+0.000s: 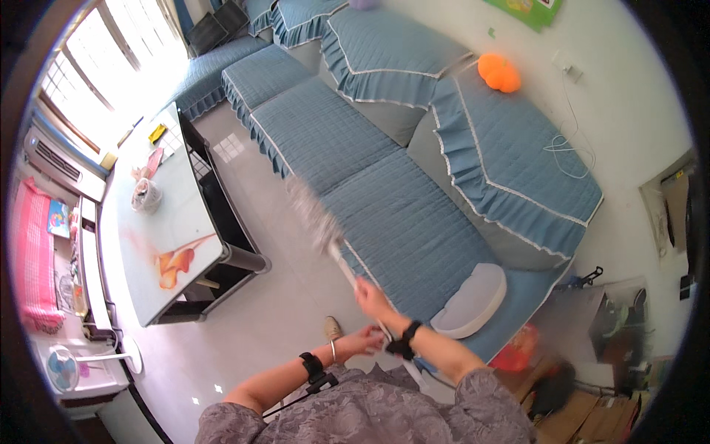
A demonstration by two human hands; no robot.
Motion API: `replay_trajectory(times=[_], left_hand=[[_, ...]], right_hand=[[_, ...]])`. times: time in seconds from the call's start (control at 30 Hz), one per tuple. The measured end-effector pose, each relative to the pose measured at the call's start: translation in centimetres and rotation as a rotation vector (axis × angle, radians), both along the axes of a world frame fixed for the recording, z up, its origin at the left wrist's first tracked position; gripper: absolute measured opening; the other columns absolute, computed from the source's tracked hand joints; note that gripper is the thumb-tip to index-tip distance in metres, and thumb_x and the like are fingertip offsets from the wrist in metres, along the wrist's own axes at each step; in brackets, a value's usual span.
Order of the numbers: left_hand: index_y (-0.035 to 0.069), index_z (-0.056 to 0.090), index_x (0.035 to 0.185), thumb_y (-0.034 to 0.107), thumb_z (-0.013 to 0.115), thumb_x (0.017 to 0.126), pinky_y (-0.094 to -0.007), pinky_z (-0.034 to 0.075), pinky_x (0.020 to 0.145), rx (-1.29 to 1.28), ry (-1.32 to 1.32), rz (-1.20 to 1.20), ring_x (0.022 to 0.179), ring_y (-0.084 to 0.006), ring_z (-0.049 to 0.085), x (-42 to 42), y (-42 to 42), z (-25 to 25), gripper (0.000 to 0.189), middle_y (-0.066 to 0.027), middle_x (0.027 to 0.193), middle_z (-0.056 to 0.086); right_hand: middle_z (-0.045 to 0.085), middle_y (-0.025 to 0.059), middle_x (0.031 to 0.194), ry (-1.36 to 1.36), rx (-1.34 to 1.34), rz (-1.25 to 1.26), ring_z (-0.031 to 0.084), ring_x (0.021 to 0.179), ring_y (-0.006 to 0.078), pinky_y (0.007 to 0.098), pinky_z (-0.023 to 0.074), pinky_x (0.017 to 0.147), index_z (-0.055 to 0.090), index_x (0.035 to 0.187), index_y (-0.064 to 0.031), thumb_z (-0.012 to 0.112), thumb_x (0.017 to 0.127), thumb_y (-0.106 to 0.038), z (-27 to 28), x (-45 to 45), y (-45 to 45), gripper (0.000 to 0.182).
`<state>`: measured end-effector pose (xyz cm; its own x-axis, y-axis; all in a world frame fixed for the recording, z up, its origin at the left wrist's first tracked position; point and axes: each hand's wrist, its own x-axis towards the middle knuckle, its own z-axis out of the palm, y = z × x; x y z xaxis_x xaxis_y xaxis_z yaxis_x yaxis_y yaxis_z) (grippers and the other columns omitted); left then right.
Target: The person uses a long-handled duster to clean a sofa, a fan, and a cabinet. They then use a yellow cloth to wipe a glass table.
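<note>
My right hand (373, 299) is closed around the pale pole of a long-handled duster (317, 217). Its grey, fluffy head, blurred, lies at the front edge of the blue quilted sofa cover (355, 139). Lower down, my left hand (363, 340) is beside the pole with its fingers partly spread; whether it touches the pole cannot be told. Both wrists wear black straps, and the left one also has a bangle. A grey-white rounded cushion (471, 302) rests on the near end of the sofa, right of my right hand.
A glass-topped coffee table (183, 222) stands left, bearing a white basket (146, 195). An orange pumpkin-shaped cushion (499, 72) lies on the sofa back. A small fan (64, 368) stands lower left. Cardboard (602, 419) and a red plastic bag (517, 348) are at lower right.
</note>
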<state>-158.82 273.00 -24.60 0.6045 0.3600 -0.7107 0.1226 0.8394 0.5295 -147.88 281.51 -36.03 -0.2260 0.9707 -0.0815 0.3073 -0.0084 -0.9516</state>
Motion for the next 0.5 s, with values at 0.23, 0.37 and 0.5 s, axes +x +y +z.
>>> replay_trajectory(times=[0.23,0.37,0.5], left_hand=[[0.004,0.043,0.124,0.018,0.043,0.098,-0.0351,0.055,0.065,0.407,0.198,0.482,0.072,-0.0218,0.063,-14.8,13.7,2.7,0.029,-0.0104,0.086,0.059],[0.011,0.049,0.125,0.024,0.048,0.094,-0.0437,0.052,0.071,0.930,0.878,-0.077,0.081,-0.0335,0.065,-26.2,14.0,-2.4,0.033,-0.0185,0.090,0.065],[0.015,0.054,0.119,0.033,0.050,0.092,-0.0465,0.051,0.075,0.959,0.872,-0.521,0.092,-0.0369,0.063,-30.4,17.2,-0.5,0.032,-0.0166,0.099,0.066]], right_hand=[[0.057,0.0096,0.072,0.362,-0.247,-0.425,0.059,0.062,0.0239,0.0396,0.0489,0.053,0.047,0.098,-0.0060,0.047,0.096,-0.024,7.0,-14.8,19.9,0.018],[0.055,0.0084,0.093,0.972,-0.672,-0.362,0.060,0.087,0.0243,0.0455,0.0524,0.076,0.046,0.101,-0.0084,0.048,0.098,-0.018,3.2,-18.7,17.3,0.011],[0.054,0.0122,0.109,1.087,-0.744,-0.548,0.056,0.109,0.0260,0.0442,0.0487,0.087,0.047,0.105,0.0008,0.049,0.096,-0.015,-2.8,-19.2,10.4,0.018]])
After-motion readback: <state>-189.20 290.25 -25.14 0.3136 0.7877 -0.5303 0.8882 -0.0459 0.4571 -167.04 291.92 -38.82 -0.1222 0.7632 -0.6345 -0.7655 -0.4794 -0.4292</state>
